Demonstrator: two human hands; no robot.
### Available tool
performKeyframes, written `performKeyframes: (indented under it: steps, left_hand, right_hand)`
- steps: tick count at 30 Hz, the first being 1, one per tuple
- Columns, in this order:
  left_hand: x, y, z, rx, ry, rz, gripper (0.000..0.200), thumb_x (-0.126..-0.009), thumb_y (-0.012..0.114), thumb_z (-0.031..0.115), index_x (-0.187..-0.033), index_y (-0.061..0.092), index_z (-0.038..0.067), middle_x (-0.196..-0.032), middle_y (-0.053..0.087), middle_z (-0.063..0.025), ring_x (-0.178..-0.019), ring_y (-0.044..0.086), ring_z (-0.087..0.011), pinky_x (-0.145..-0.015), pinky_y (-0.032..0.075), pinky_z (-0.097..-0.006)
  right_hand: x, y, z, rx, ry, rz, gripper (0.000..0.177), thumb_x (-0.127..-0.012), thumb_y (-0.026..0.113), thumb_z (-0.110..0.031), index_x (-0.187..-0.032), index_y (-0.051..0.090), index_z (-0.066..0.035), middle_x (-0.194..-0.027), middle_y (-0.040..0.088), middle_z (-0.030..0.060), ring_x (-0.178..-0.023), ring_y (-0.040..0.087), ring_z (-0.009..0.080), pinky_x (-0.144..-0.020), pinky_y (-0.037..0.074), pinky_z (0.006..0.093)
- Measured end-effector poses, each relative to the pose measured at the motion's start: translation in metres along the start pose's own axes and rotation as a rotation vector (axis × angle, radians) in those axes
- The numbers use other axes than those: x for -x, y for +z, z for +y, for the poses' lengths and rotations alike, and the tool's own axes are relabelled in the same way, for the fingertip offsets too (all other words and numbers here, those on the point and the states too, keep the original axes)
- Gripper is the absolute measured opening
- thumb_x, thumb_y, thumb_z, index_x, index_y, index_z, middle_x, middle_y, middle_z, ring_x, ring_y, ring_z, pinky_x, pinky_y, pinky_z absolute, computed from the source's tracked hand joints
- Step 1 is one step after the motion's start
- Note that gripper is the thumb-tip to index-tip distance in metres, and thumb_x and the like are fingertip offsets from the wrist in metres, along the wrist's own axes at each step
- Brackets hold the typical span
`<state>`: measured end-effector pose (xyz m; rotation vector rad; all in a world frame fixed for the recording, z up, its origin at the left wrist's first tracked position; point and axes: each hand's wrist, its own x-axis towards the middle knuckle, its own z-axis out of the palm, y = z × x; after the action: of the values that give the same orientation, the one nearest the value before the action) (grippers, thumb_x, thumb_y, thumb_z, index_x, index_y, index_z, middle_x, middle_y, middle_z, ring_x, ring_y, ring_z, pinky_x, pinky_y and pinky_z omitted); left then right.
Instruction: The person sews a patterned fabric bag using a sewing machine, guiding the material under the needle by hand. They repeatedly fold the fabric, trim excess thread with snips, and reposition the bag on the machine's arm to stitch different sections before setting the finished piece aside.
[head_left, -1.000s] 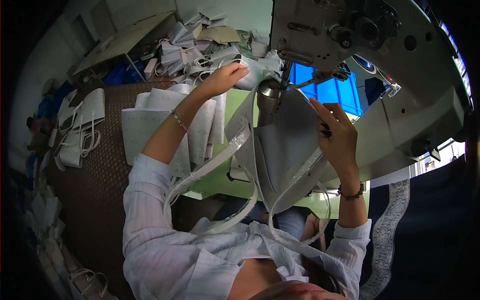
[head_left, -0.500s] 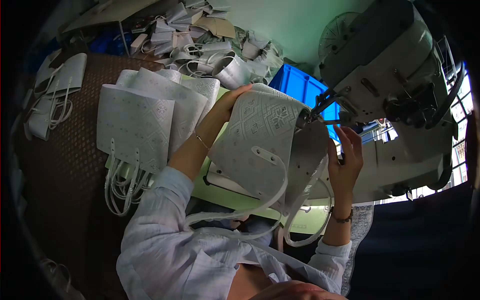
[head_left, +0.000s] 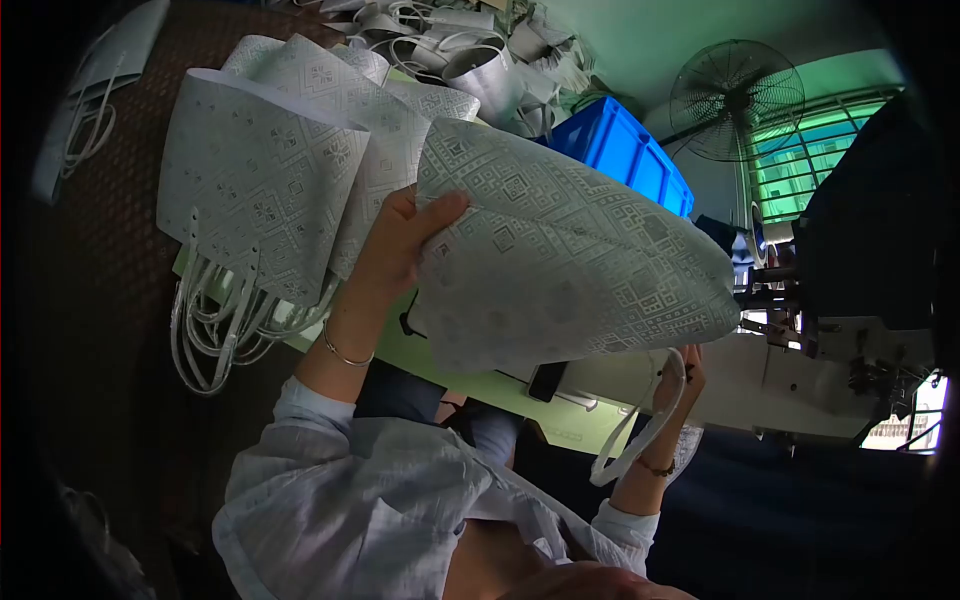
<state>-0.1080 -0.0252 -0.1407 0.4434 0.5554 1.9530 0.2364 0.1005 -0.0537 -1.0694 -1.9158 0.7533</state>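
Observation:
A white tote bag (head_left: pixel 560 250) with an embossed diamond pattern lies tilted across the middle, its right end against the sewing machine (head_left: pixel 775 300). My left hand (head_left: pixel 415 232) grips the bag's left edge, thumb on the near face and the other fingers behind it. Below the bag's right end is my right hand (head_left: pixel 684 378), its fingers curled at the lower edge and partly hidden. A strap handle (head_left: pixel 640 440) of the bag hangs in a loop beside that hand. The machine's needle area is hidden behind the bag.
Several patterned bags (head_left: pixel 265 180) with dangling straps are stacked at the left. Behind stands a blue crate (head_left: pixel 625 150), with more bags (head_left: pixel 480 75) piled beyond it. A fan (head_left: pixel 737 100) is near the barred window (head_left: pixel 820 155). A dark phone-like object (head_left: pixel 546 381) lies on the table's near edge.
The bag has turned so its patterned side spans the view, and its right end has moved right. My left hand now grips its left edge; my right hand has dropped lower. The view has shifted.

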Motion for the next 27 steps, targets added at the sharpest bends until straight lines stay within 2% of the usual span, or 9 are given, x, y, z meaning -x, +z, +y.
performKeyframes:
  steps: [2, 6, 9, 12, 15, 18, 20, 24, 27]
  left_hand:
    - [0.002, -0.002, 0.003, -0.027, -0.002, -0.039, 0.026, -0.088, 0.069, 0.018, -0.107, 0.066, 0.000, -0.099, 0.069, -0.0054, -0.088, 0.065, -0.0110, -0.078, 0.052, -0.0254]
    - [0.012, 0.004, 0.008, -0.055, 0.040, 0.002, 0.029, -0.087, 0.069, 0.015, -0.112, 0.063, 0.000, -0.105, 0.068, -0.0062, -0.093, 0.063, -0.0112, -0.082, 0.051, -0.0261]
    - [0.022, 0.009, 0.021, -0.310, 0.131, -0.015, 0.037, -0.084, 0.072, 0.012, -0.117, 0.059, 0.000, -0.111, 0.066, -0.0071, -0.099, 0.061, -0.0125, -0.088, 0.049, -0.0282]
    - [0.027, 0.011, 0.028, -0.398, 0.136, -0.045, 0.046, -0.079, 0.075, 0.008, -0.120, 0.056, -0.001, -0.113, 0.065, -0.0070, -0.103, 0.060, -0.0144, -0.092, 0.046, -0.0308]
    - [0.026, 0.011, 0.028, -0.413, 0.154, -0.081, 0.050, -0.079, 0.075, 0.009, -0.123, 0.054, -0.001, -0.114, 0.064, -0.0072, -0.105, 0.059, -0.0145, -0.094, 0.045, -0.0311]
    - [0.026, 0.011, 0.025, -0.441, 0.270, -0.102, 0.051, -0.080, 0.074, 0.008, -0.126, 0.051, -0.001, -0.116, 0.063, -0.0072, -0.107, 0.058, -0.0148, -0.095, 0.045, -0.0314]
    - [0.028, 0.013, 0.024, -0.399, 0.259, -0.074, 0.054, -0.081, 0.073, 0.008, -0.129, 0.049, -0.001, -0.117, 0.062, -0.0074, -0.107, 0.058, -0.0153, -0.096, 0.044, -0.0313]
    - [0.029, 0.019, 0.022, -0.413, 0.273, -0.055, 0.053, -0.081, 0.075, 0.014, -0.126, 0.051, -0.001, -0.115, 0.063, -0.0076, -0.106, 0.058, -0.0145, -0.095, 0.044, -0.0313]
    - [0.019, 0.021, 0.020, -0.506, 0.274, -0.029, 0.058, -0.081, 0.074, 0.014, -0.130, 0.046, 0.000, -0.121, 0.057, -0.0099, -0.113, 0.054, -0.0175, -0.096, 0.044, -0.0331]
  right_hand:
    - [-0.001, -0.013, 0.015, 0.160, -0.060, -0.120, 0.021, -0.097, 0.052, -0.011, -0.097, 0.062, 0.008, -0.094, 0.061, 0.0091, -0.072, 0.051, 0.0113, -0.061, 0.040, 0.0251]
    - [-0.005, -0.022, 0.053, 0.236, -0.044, -0.152, 0.019, -0.096, 0.051, -0.008, -0.100, 0.063, 0.006, -0.099, 0.062, 0.0117, -0.079, 0.055, 0.0132, -0.067, 0.043, 0.0269]
    - [-0.005, -0.001, 0.044, 0.103, 0.011, -0.092, 0.028, -0.098, 0.050, -0.021, -0.081, 0.057, 0.001, -0.069, 0.048, -0.0031, -0.062, 0.038, 0.0052, -0.055, 0.030, 0.0227]
    - [-0.004, 0.011, 0.050, -0.020, 0.195, -0.022, 0.031, -0.097, 0.050, -0.022, -0.081, 0.061, 0.003, -0.065, 0.047, -0.0036, -0.060, 0.037, 0.0053, -0.054, 0.029, 0.0235]
    - [-0.003, 0.017, 0.060, 0.193, 0.108, -0.030, 0.030, -0.097, 0.050, -0.021, -0.087, 0.063, 0.004, -0.067, 0.048, -0.0043, -0.061, 0.037, 0.0052, -0.054, 0.029, 0.0237]
    - [-0.001, 0.011, 0.058, 0.262, 0.236, -0.102, 0.030, -0.097, 0.051, -0.023, -0.090, 0.063, 0.004, -0.070, 0.049, -0.0043, -0.063, 0.038, 0.0052, -0.055, 0.030, 0.0232]
    - [0.000, 0.003, 0.063, 0.334, 0.142, -0.205, 0.029, -0.096, 0.052, -0.017, -0.101, 0.062, 0.009, -0.072, 0.061, 0.0078, -0.068, 0.050, 0.0132, -0.062, 0.041, 0.0290]
    - [0.014, 0.004, 0.057, 0.326, 0.092, -0.181, 0.023, -0.096, 0.052, -0.013, -0.097, 0.062, 0.007, -0.068, 0.056, 0.0067, -0.064, 0.046, 0.0110, -0.058, 0.038, 0.0272]
    - [0.032, -0.005, 0.062, 0.292, 0.167, -0.215, 0.020, -0.098, 0.051, -0.013, -0.094, 0.062, 0.004, -0.069, 0.054, 0.0048, -0.062, 0.045, 0.0095, -0.056, 0.038, 0.0269]
